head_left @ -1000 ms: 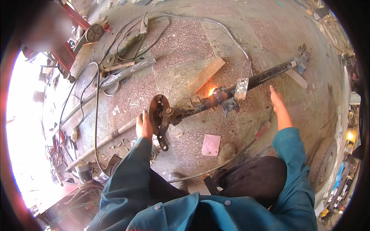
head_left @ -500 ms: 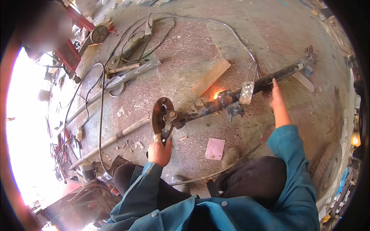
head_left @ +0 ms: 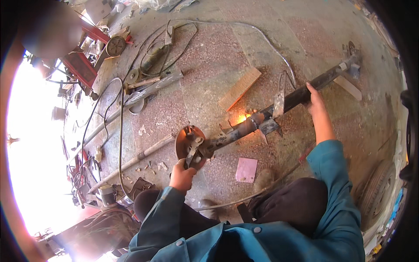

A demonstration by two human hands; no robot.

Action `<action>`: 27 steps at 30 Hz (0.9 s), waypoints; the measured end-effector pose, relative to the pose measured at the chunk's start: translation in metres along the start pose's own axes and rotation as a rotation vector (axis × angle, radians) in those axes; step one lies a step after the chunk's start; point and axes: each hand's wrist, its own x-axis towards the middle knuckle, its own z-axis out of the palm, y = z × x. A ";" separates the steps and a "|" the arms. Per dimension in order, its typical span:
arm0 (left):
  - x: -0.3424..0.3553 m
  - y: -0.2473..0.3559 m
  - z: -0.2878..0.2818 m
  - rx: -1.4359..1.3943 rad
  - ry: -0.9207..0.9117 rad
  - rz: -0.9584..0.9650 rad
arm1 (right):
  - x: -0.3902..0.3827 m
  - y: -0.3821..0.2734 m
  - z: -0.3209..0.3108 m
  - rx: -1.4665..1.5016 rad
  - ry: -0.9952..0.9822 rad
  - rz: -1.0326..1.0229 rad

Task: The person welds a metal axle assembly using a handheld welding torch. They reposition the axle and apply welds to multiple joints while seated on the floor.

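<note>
Rusty axle bar point(head_left: 279, 109) lies slantwise on the stone floor point(head_left: 209, 56) w/ a glowing hot spot near mid. Left hand point(head_left: 182, 174) grips the round hub plate point(head_left: 188, 142) at its lower end; right hand point(head_left: 315, 97) is closed round the bar's upper part.

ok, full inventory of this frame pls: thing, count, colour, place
axle shaft: 1, dark rusty, diagonal across floor centre
round flange plate: 1, rust brown, shaft's near end
glowing spot: 1, orange, mid-shaft
wooden board: 1, tan, floor behind shaft
pink square sheet: 1, pink, floor near the knees
pipes: 2 long, grey, floor on the left
cables: several, dark and grey, looping left and top
red metal frame: 1, red, upper left
tyre: 1, dark, right edge
left hand: at the flange's lower edge
right hand: gripping the shaft's far part
</note>
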 end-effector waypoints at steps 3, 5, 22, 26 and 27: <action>0.006 0.013 -0.025 -0.503 -0.111 -0.250 | -0.009 -0.017 0.014 -0.245 0.133 -0.028; 0.021 0.000 -0.045 -0.703 -0.122 -0.378 | -0.017 -0.010 0.028 -0.338 0.172 -0.055; 0.135 0.034 -0.120 -0.382 0.166 -0.197 | -0.045 0.004 0.082 -0.274 -0.134 -0.079; 0.169 0.021 -0.151 -0.256 0.118 -0.169 | -0.045 0.021 0.074 -0.543 -0.185 -0.251; 0.179 0.022 -0.147 -0.223 0.062 -0.151 | -0.036 0.026 0.057 -0.564 -0.072 -0.319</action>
